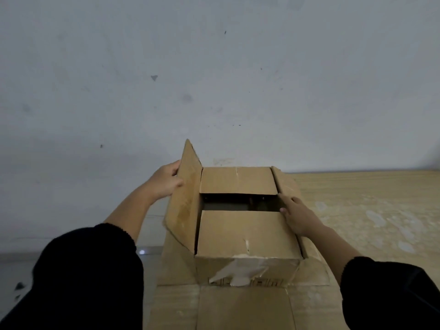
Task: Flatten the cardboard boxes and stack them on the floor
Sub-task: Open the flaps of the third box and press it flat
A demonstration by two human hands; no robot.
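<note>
- Cardboard box stands straight ahead of me, close to the wall, top side half open.
- My left hand grips the left flap. The thumb is on the inner face and the fingers are curled behind it. The flap stands raised, tilted a little outward.
- My right hand lies on the right flap with the fingers fairly straight and nothing pinched. The thumb sits at the right edge of the opening.
- Right flap leans outward, lower than the left one.
- Far flap and near flap are both folded inward, roughly level. A dark gap between them shows the inside of the box.
- Torn pale tape is on the near wall of the box, with printed lettering below it too blurred to read.
- Flat cardboard lies spread in front of the box, touching its base. I cannot tell whether it is a separate piece.
- Box and flat cardboard rest on a light wooden surface that runs off to the right.
- Dark sleeves: left sleeve and right sleeve are pushed up, forearms bare.
</note>
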